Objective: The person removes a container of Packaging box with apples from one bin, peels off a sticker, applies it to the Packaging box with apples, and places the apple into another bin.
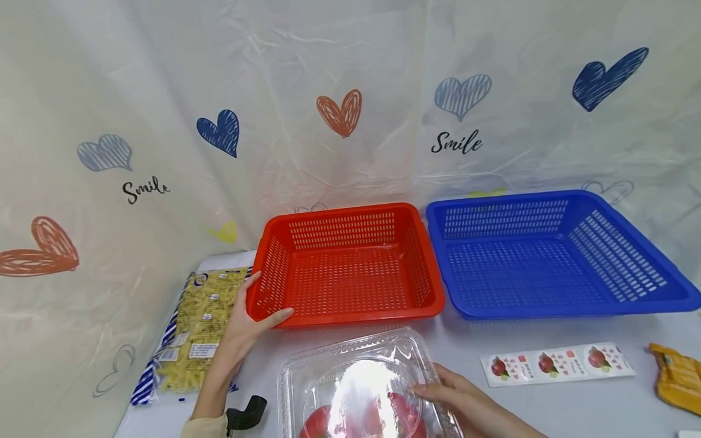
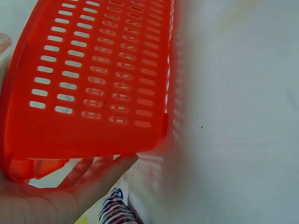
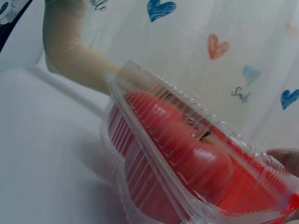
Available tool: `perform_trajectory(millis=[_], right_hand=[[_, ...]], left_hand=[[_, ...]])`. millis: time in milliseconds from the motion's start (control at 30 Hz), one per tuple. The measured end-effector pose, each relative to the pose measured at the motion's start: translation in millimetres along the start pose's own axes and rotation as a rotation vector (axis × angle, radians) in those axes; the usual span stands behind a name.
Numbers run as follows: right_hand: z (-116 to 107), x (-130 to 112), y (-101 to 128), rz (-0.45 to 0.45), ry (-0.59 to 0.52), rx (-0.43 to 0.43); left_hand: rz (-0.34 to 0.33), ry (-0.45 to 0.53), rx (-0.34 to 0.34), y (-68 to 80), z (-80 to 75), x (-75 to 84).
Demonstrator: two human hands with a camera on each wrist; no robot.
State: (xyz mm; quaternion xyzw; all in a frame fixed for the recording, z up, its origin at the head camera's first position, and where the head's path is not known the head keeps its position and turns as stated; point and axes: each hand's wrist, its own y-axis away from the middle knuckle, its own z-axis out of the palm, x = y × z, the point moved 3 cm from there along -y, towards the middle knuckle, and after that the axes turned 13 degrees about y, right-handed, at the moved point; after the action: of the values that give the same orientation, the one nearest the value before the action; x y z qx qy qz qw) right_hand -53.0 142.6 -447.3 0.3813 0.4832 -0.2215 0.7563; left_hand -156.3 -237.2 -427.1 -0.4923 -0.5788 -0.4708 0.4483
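Note:
My left hand [image 1: 243,325] grips the front left corner of a red plastic basket [image 1: 356,319], the thumb at the front rim and the fingers along the left side. In the left wrist view, that basket's perforated wall [image 2: 84,135] fills the upper left, with fingers reaching under its edge. My right hand [image 1: 462,395] holds the right side of a clear plastic clamshell box [image 1: 298,377], its thumb on the lid. Inside the box lie red apples [image 3: 201,163], one with a dark stem showing in the right wrist view. The lid is down over them.
A blue basket [image 1: 526,313] stands to the right of the red one. A strip of apple-printed labels [image 1: 557,364] and an orange packet [image 1: 679,380] lie at the right. On the left are a bag of yellow pasta [image 1: 205,310] and a black curved object [image 1: 247,413].

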Motion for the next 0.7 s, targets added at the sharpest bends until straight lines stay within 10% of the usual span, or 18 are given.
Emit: perform_trajectory(millis=[700], right_hand=[[-16,6,3,0.041,0.019,0.142]], left_hand=[[-0.010,0.003,0.012,-1.0,-0.1,1.5]])
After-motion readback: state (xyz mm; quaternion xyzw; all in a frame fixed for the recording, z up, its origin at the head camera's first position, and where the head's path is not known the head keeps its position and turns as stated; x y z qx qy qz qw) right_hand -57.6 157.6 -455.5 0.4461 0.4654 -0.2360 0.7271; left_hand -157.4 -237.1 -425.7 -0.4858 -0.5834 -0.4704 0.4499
